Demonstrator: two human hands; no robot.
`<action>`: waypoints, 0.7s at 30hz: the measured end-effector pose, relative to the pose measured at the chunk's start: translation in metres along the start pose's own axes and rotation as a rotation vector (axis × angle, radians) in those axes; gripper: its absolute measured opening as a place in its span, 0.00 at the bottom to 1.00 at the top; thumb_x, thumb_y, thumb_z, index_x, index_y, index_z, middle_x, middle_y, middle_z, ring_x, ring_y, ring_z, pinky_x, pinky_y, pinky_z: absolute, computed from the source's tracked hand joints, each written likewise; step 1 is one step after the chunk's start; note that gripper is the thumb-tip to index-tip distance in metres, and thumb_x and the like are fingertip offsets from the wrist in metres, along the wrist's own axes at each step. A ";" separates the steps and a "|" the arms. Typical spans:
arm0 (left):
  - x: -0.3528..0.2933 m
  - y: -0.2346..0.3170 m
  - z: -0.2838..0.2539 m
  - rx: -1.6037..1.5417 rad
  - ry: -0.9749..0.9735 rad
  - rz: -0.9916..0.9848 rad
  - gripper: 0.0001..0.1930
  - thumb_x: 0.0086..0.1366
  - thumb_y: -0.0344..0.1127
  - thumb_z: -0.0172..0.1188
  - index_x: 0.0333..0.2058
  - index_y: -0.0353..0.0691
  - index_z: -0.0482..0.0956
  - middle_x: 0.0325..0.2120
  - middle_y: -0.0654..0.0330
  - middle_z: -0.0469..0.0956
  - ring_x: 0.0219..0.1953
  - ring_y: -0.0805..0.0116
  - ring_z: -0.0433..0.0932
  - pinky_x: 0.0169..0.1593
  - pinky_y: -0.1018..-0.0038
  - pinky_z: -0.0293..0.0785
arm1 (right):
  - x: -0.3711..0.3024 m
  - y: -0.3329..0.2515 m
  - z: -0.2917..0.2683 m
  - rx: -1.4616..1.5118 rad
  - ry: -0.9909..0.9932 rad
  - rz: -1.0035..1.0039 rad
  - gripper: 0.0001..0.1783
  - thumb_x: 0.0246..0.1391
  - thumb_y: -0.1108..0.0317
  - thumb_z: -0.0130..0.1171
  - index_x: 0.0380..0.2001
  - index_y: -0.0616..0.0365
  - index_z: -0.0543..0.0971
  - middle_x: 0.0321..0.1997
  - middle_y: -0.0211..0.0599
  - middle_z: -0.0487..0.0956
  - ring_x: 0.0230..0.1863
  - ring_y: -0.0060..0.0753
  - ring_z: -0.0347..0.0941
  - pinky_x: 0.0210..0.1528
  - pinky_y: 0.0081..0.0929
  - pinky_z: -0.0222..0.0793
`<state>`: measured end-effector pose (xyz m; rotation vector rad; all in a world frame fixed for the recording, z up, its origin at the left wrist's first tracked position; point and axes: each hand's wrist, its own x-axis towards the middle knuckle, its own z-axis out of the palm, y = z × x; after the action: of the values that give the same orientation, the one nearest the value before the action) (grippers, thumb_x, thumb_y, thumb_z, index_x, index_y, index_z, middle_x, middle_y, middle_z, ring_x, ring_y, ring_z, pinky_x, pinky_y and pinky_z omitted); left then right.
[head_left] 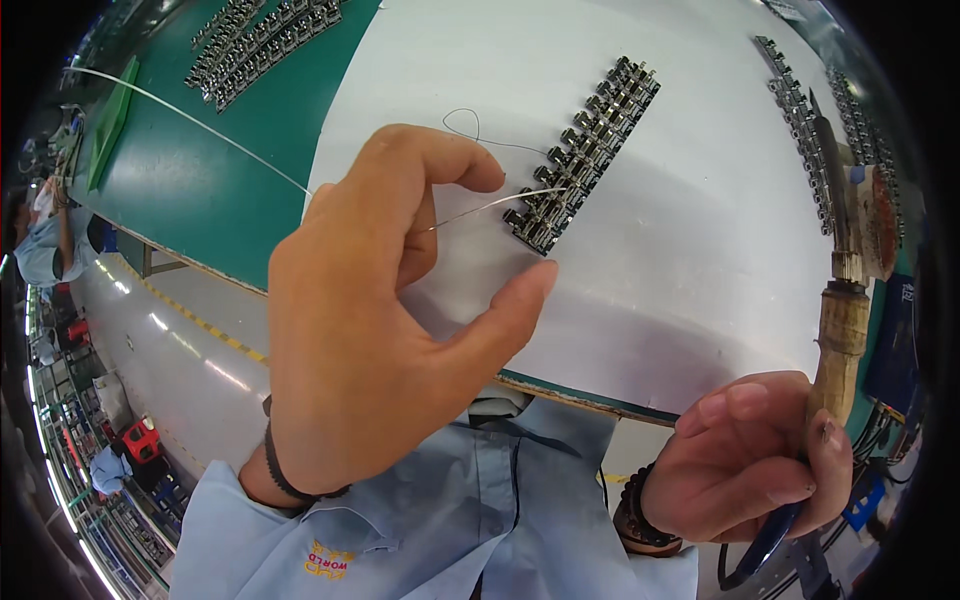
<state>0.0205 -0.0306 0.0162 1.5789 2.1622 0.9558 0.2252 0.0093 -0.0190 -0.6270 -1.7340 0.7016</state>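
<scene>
My left hand (385,310) is raised over the white sheet (660,290) and pinches a thin silvery solder wire (500,203) between the fingers. The wire's free tip reaches a row of small metal parts (585,150) lying diagonally on the sheet. The rest of the wire runs off to the upper left across the green table (240,140). My right hand (755,460) is low at the right, closed round a soldering iron with a wooden handle (840,340) and a blue grip. The iron's shaft points up toward the far right.
More rows of metal parts lie at the top left (262,45) and along the right edge (805,135). A fine dark wire loop (470,125) rests on the sheet. Beyond the table's edge, at the left, the factory floor, shelves and another person (45,240) show.
</scene>
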 end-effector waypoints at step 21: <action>0.008 -0.006 0.002 -0.288 0.252 0.284 0.23 0.52 0.25 0.68 0.49 0.28 0.76 0.28 0.64 0.80 0.19 0.89 0.61 0.22 0.87 0.51 | -0.013 -0.003 -0.004 0.162 0.269 0.131 0.21 0.71 0.58 0.41 0.49 0.68 0.70 0.28 0.56 0.78 0.19 0.28 0.72 0.22 0.20 0.72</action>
<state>0.0150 -0.0239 0.0119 1.7232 1.8660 1.5525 0.2317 -0.0015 -0.0250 -0.6932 -1.3831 0.8017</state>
